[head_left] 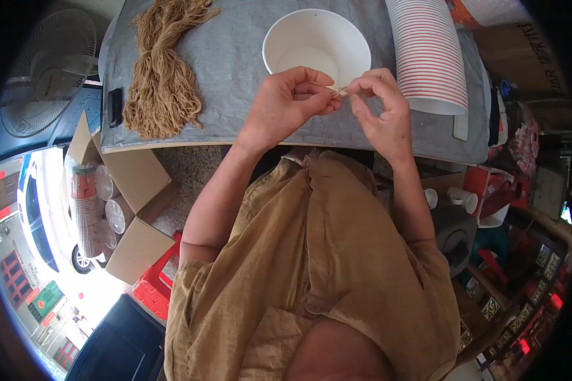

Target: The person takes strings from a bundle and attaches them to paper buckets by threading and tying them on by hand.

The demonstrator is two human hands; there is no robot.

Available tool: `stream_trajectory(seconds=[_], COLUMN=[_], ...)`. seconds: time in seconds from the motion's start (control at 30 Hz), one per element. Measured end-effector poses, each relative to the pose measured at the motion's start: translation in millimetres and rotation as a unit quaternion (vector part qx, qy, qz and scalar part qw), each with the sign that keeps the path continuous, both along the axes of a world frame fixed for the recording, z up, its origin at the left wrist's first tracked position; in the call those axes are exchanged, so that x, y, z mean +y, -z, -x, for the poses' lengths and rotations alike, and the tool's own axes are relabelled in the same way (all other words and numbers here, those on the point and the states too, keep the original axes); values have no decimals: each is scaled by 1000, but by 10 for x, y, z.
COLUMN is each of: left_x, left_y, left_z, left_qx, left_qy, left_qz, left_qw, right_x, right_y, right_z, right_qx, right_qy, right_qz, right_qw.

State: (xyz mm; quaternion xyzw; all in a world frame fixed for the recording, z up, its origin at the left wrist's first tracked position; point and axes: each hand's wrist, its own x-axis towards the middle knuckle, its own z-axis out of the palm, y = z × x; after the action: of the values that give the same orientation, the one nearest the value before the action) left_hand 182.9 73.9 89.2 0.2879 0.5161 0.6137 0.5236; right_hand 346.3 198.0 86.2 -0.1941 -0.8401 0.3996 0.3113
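Observation:
Both hands meet above the table's near edge, just in front of a white tub [285, 47] that stands with its mouth up. My left hand [292, 101] is closed in a pinch on a small pale strand [338, 91], too small to name surely. From the other side, the fingertips of my right hand [381, 108] pinch the same strand, with thumb and forefinger curled. A bundle of tan yarn [162, 82] lies on the table to the left of my left hand.
A long stack of red-striped paper cups [429, 57] lies right of the tub on the grey-covered table [229, 76]. An open cardboard box [130, 171] with stacked cups sits below left. A black object [114, 106] rests at the table's left edge; a fan [47, 76] stands beyond.

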Motion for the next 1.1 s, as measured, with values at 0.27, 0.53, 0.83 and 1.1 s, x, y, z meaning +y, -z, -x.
stream_trajectory(seconds=[0.27, 0.53, 0.83, 1.1], left_x=[26, 30, 48, 49], left_y=[-6, -50, -46, -9], left_z=[-33, -58, -64, 5], left_qx=[48, 46, 1, 2], left_qy=[-22, -34, -26, -24], left_qz=[8, 13, 10, 3], left_qw=[999, 998, 1000, 1000], right_x=[-78, -157, -145, -11], right_y=[64, 118, 191, 31], right_z=[59, 100, -13, -229], right_qx=[1, 99, 241, 166], right_qy=[20, 36, 43, 100], right_qz=[19, 119, 481, 191], right_qw=[1000, 987, 842, 962])
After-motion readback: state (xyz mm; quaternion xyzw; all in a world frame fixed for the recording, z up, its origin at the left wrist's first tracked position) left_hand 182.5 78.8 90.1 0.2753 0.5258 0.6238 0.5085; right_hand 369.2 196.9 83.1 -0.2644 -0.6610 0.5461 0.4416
